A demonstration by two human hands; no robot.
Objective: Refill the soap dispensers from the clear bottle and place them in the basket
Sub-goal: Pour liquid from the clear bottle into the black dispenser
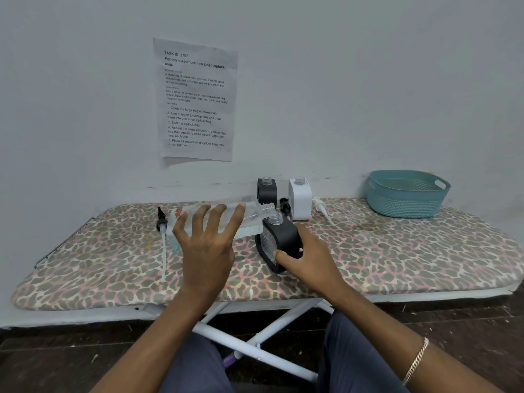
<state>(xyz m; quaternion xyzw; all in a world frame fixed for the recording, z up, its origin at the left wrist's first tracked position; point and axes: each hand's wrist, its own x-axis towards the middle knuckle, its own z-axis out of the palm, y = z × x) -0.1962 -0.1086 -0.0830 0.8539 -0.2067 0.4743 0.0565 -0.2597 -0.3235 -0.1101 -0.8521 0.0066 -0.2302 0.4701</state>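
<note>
Dark blue trousers (354, 358) and a gold-toned bracelet (416, 361) on the right wrist lie nearest, above the white crossed legs of an ironing board (397, 256) with a leopard-print cover. Over the middle of the board, the left hand (208, 245) holds the clear bottle (252, 219) on its side, fingers spread across it and its open neck pointing right, just above the mouth of the near black dispenser (283, 236). The right hand (306, 262) grips that dispenser, thumb on its front face, tilting it left. Whether liquid is running I cannot tell. Left of the bottle lies a black-headed pump (161, 219) with a long white tube. Farther back, by the wall, stand the far black dispenser (267, 191) and a white dispenser (300, 199), both uncapped, with a black pump (284, 205) between them and a white pump (320, 205) to the right. The teal basket (405, 199) sits at the far right. A printed sheet (195, 100) hangs on the wall.
</note>
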